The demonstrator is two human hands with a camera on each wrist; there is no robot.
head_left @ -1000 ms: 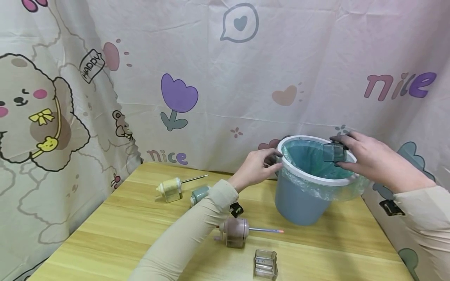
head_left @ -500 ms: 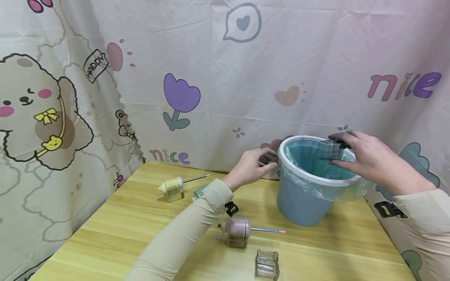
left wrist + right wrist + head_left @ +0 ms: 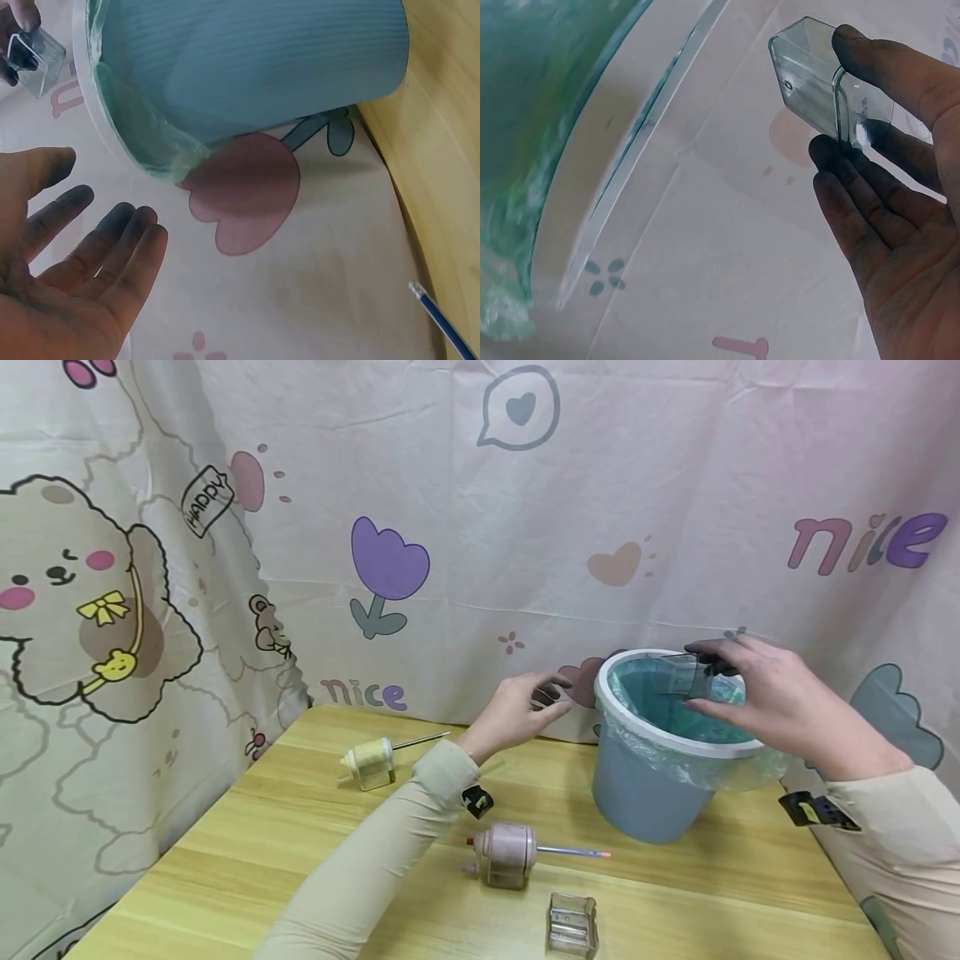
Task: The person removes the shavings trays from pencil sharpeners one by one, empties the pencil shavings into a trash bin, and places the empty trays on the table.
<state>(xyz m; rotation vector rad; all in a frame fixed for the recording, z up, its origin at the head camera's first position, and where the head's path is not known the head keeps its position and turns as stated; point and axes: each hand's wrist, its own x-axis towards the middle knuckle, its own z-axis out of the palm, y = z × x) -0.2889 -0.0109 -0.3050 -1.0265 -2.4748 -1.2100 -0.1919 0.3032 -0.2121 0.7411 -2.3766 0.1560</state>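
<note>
My right hand [image 3: 780, 702] pinches a clear, smoke-tinted shavings drawer [image 3: 681, 677] between thumb and fingers. In the head view the drawer overlaps the opening of a blue bin [image 3: 648, 785] lined with a thin green plastic bag. The right wrist view shows the drawer [image 3: 810, 79] tilted beside the white rim, its inside see-through. My left hand [image 3: 517, 714] hovers left of the bin, fingers spread and holding nothing. Dark smudges cover the fingertips [image 3: 154, 236] of that hand, and the right fingers are blackened too.
A yellow pencil sharpener [image 3: 369, 764] with a pencil in it stands at the left of the wooden table [image 3: 247, 852]. A pinkish sharpener [image 3: 506, 856], also with a pencil, is nearer, and a brownish clear drawer [image 3: 572, 927] lies in front. A printed cloth [image 3: 465, 527] hangs behind.
My right hand has carried the drawer leftward over the bin's opening. My left hand has drawn away from the rim to the left, and its sleeve now hides the teal sharpener.
</note>
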